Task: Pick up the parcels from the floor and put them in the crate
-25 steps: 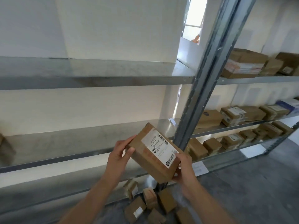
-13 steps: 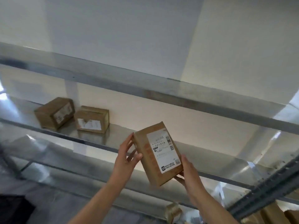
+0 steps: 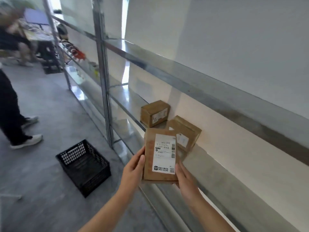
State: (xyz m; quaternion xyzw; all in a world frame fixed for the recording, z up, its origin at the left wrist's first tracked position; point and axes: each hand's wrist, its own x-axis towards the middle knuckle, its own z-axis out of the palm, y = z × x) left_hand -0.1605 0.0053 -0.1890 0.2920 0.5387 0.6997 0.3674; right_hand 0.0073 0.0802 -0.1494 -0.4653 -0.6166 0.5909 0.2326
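Note:
I hold a brown cardboard parcel (image 3: 161, 154) with a white shipping label upright in front of me. My left hand (image 3: 133, 169) grips its left edge, thumb on the front face. My right hand (image 3: 184, 177) grips its lower right corner. A black plastic crate (image 3: 84, 166) stands on the grey floor to the lower left of the parcel, with nothing visible inside.
A metal shelving rack (image 3: 184, 76) runs along the wall on the right, with an upright post (image 3: 104, 81). Two more brown parcels (image 3: 154, 113) (image 3: 184, 131) sit on its shelf just behind the held one. A person's legs and shoes (image 3: 20, 129) stand at the left.
The view has swung left along the rack, bringing the crate and a standing person into sight. The parcel stays in both hands, now turned upright and nearer the two shelf parcels.

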